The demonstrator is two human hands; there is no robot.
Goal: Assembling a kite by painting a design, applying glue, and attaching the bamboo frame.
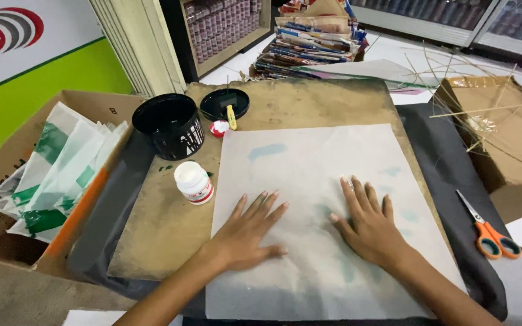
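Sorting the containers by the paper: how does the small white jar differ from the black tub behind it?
The white jar is small and capped shut; the black tub is much larger and open, its lid lying beside it. The jar is white with a red label; the tub is black with white print. Both stand upright on the brown board, left of the paper sheet.

Open paper sheet (309,181) ahead; white bottle (193,182) and black tub (170,125) crowd left, scissors (489,228) right.

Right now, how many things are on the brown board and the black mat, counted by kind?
Paper sheet: 1
Black pot: 1
Black lid: 1
White bottle: 1
Orange scissors: 1
Hands pressing the paper, left and right: 2
Total: 7
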